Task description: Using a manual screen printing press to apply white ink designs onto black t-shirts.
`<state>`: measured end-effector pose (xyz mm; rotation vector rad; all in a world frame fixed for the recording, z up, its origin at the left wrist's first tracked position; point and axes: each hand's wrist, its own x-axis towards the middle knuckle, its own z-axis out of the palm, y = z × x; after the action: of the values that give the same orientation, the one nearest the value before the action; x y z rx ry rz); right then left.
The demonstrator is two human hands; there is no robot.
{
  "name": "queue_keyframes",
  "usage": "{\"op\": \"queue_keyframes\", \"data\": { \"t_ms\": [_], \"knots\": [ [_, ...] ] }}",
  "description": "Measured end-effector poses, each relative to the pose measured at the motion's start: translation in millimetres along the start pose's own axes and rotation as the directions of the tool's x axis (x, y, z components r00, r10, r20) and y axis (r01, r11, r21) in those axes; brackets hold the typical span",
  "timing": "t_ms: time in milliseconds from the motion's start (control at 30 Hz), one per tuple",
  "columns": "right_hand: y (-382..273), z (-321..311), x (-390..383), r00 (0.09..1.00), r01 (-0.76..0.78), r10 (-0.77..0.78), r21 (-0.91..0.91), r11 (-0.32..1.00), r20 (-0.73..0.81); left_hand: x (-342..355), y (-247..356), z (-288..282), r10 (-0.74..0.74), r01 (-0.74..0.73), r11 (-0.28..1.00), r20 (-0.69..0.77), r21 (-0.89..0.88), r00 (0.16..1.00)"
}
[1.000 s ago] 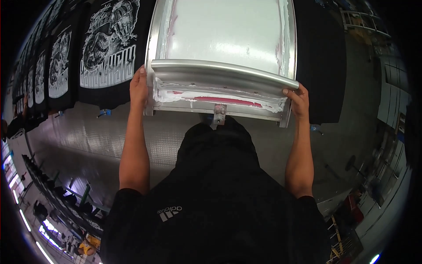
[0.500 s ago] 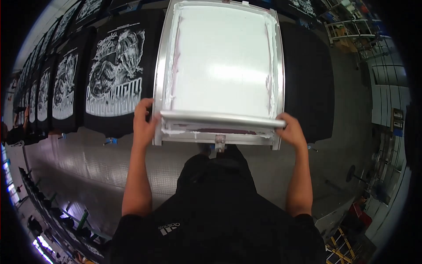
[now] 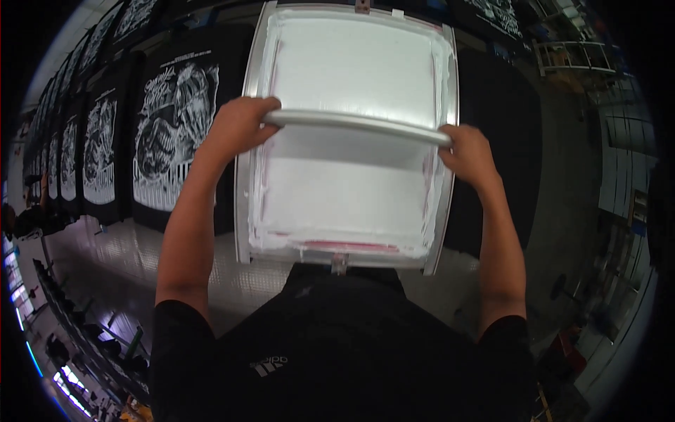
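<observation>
A silver squeegee [image 3: 358, 127] spans the width of a screen-printing frame [image 3: 450, 91], roughly halfway along it. Around its left end my left hand [image 3: 242, 123] is closed, and my right hand [image 3: 469, 153] grips the other end. White ink [image 3: 344, 200] covers the mesh on both sides of the bar, with thicker smears along the inner edges and pinkish streaks at the near edge. The squeegee's lower edge meets the white surface, where a shaded band shows below the bar.
Black shirts with white prints [image 3: 176, 133] lie in a row to the left. A plain black shirt [image 3: 499, 148] is right of the frame. A metal clamp [image 3: 340, 264] sits at the frame's near edge. Another person [image 3: 35, 218] stands at the far left; a rack [image 3: 573, 56] is far right.
Both hands have moved the squeegee away from me, from the frame's near end to around its middle. My body leans closer over the frame, and the view has shifted slightly.
</observation>
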<state>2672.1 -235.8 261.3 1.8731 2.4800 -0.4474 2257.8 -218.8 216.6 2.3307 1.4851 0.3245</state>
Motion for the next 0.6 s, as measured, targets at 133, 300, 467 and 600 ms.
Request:
{"op": "queue_keyframes", "data": {
  "t_ms": [133, 300, 467, 600],
  "knots": [
    [40, 1, 112, 0.992, 0.061, -0.065, -0.046, 0.997, -0.112, 100, -45, 9, 0.007, 0.002, 0.998, -0.161, 0.055, 0.987],
    [61, 67, 174, 0.977, -0.001, -0.082, -0.386, 0.923, -0.197, 137, -76, 75, 0.028, 0.039, 0.977, -0.305, 0.211, 0.952],
    [31, 74, 78, 0.999, 0.021, -0.03, -0.323, 0.946, -0.022, 49, -36, 80, 0.043, -0.008, 0.987, -0.223, 0.158, 0.974],
    [-5, 48, -41, 0.996, 0.09, -0.09, -0.051, 0.995, -0.008, -61, 18, 55, 0.052, -0.029, 0.994, -0.214, 0.107, 0.976]
  ]
}}
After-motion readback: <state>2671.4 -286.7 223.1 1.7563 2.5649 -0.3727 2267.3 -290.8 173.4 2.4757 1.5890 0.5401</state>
